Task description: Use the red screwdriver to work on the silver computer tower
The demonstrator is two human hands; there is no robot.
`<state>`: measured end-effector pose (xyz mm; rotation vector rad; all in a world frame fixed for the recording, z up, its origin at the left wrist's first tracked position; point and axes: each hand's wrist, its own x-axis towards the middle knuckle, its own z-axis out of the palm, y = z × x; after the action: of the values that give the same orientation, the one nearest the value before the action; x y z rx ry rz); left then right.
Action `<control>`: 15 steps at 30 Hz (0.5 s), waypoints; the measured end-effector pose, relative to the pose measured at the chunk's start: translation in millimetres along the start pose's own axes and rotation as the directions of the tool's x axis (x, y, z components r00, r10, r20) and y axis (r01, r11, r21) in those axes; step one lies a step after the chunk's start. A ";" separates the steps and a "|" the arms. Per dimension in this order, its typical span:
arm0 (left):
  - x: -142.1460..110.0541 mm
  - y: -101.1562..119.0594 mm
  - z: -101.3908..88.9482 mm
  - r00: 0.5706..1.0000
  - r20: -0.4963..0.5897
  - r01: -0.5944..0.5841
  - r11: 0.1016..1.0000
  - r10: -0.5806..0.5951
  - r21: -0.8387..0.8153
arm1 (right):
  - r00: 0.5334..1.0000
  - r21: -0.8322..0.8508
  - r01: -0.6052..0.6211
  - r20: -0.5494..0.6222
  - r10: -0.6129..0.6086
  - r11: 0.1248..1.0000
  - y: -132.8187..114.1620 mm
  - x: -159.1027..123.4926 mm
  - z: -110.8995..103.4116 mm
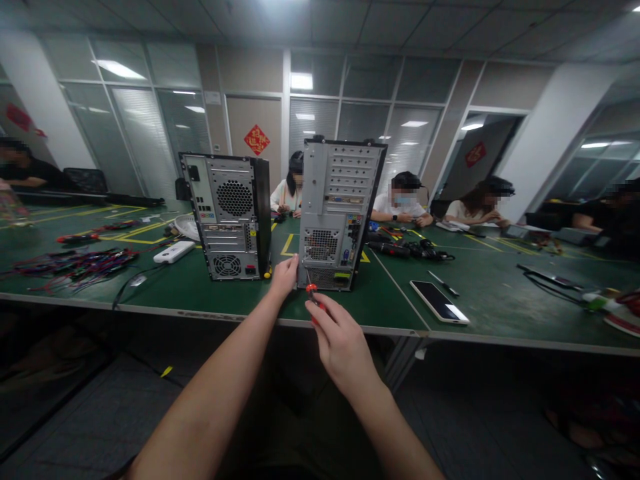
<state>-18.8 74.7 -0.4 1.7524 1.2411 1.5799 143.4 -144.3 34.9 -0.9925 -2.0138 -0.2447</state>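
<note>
Two computer towers stand upright on the green table with their back panels facing me. My right hand point(343, 333) is closed around the handle of a red-and-black screwdriver point(312, 292). Its shaft points up at the lower left of the right-hand computer tower point(320, 193), beside the power supply grille; whether the tip sits in a screw is too small to tell. Against that tower's lower left side, my left hand point(285, 277) grips the case, its fingers partly hidden. The other computer tower point(227, 220) stands to the left, apart from both hands.
On the left lie tangled cables point(80, 263) and a white power strip point(174, 252). A phone point(439, 302) and a thin pen-like tool point(443, 283) lie right of the towers, with black cables point(410, 249) behind. Several people sit across the table. The table's front edge point(350, 328) is close.
</note>
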 end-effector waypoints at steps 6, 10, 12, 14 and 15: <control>0.3 0.1 0.0 1.000 -0.002 0.000 1.000 0.000 -0.005 | 1.000 0.016 -0.009 0.012 0.009 1.000 1.6 -1.9 0.6; 0.0 -0.1 0.3 1.000 -0.003 -0.001 1.000 0.001 -0.016 | 0.994 0.073 -0.079 -0.065 0.083 0.994 1.2 -3.1 5.2; -0.3 0.0 0.4 1.000 -0.004 0.004 1.000 -0.004 -0.020 | 0.992 0.077 -0.082 -0.091 0.089 0.994 0.8 -3.3 7.1; -0.5 0.2 0.3 1.000 -0.002 0.009 1.000 -0.009 -0.021 | 0.992 0.066 -0.065 -0.106 0.072 0.996 0.5 -2.8 7.3; -0.5 0.4 0.2 1.000 -0.003 0.011 1.000 -0.011 -0.019 | 0.992 0.053 -0.053 -0.108 0.058 0.997 0.4 -2.3 6.7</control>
<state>-18.5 74.2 -0.4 1.7293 1.2307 1.5835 140.3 -142.0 28.9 -0.9818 -1.8819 -0.2132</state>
